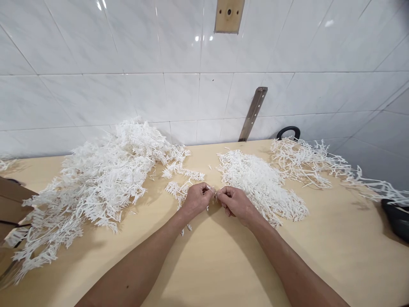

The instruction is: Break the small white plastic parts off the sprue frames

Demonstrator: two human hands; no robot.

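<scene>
My left hand [198, 198] is closed in a pinch on a thin white branched piece [179, 192], part of which trails to its left over the table. Close beside it, my right hand [234, 203] is also pinched, its fingertips at small white bits between the two hands. What exactly the right fingertips hold is too small to make out. Just right of that hand lies a flat heap of small white pieces [255, 179]. A much larger tangled white pile [111, 179] spreads over the left side.
The wooden table [198, 273] meets a tiled wall. More white branched strands [306, 162] stretch along the back right. A metal strip [254, 113] leans at the wall, near a black loop [289, 131]. A black object [396, 219] sits far right, a cardboard box [12, 204] far left.
</scene>
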